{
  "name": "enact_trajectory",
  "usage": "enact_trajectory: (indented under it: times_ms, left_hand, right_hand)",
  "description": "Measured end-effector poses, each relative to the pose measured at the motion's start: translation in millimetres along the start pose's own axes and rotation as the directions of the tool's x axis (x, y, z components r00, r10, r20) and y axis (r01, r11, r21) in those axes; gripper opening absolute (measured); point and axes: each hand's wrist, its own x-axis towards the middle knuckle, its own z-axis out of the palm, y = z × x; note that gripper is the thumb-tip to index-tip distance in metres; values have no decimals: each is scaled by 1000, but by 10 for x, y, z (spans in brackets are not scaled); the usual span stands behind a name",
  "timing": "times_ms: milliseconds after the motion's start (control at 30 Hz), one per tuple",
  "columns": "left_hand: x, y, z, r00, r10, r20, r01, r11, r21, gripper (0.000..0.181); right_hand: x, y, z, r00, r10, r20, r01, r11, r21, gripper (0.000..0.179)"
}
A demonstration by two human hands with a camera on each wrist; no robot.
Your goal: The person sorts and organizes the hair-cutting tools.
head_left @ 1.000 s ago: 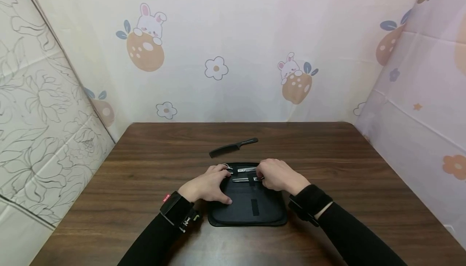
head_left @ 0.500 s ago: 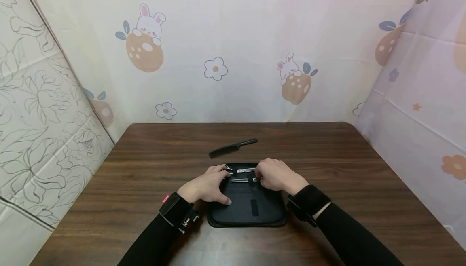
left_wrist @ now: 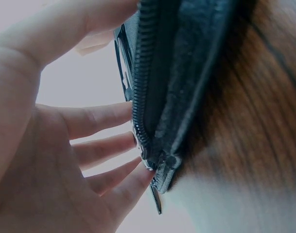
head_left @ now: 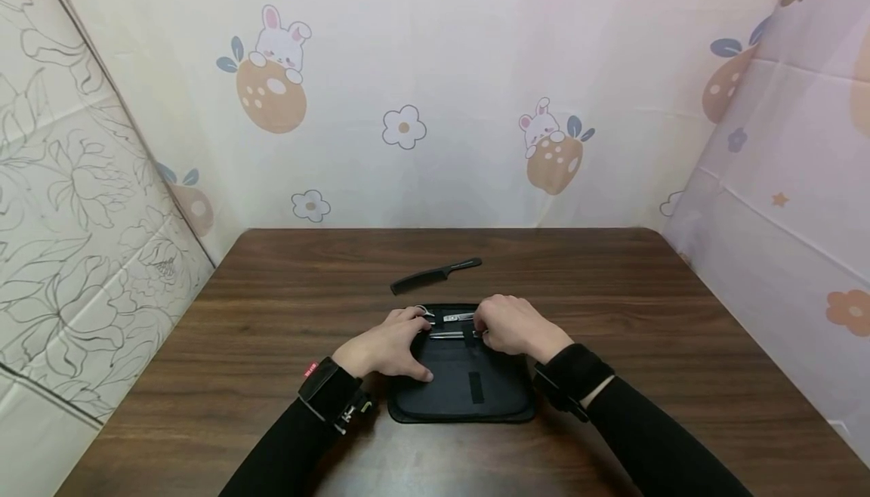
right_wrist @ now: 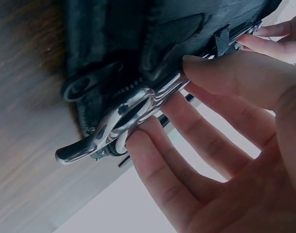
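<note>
A black zip case (head_left: pixel 442 395) lies unfolded on the wooden table, with elastic loops across its inner face. Silver hairdressing scissors (right_wrist: pixel 105 125) sit in it, their blades (head_left: pixel 445 336) pointing left beneath a loop. My right hand (head_left: pixel 514 327) pinches these scissors near the handle, thumb above and fingers below in the right wrist view. Second scissors (head_left: pixel 457 317) lie above them in another loop, handle to the left. At the case's left side, my left hand (head_left: pixel 386 346) rests with thumb and extended fingers spread on it; the fingertips touch near the zipped edge (left_wrist: pixel 143 87).
A black comb (head_left: pixel 424 279) lies beyond the case. Another loop (head_left: pixel 476 387) shows lower on the case. A zip pull (right_wrist: pixel 87 85) hangs beside the scissors' handle. Printed curtains (head_left: pixel 408 195) stand behind the table (head_left: pixel 224 376) and along its sides.
My right hand has shifted slightly left, and the scissors it pinches have slid left through the loop. My left hand has stayed in place.
</note>
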Motion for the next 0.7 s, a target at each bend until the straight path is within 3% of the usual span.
enact_trajectory:
  times_ms: [700]
  left_hand:
    - [3, -7, -14, 1000, 1, -6, -1, 1000, 1, 73]
  right_hand:
    - [64, -40, 22, 1000, 14, 4, -14, 1000, 2, 7]
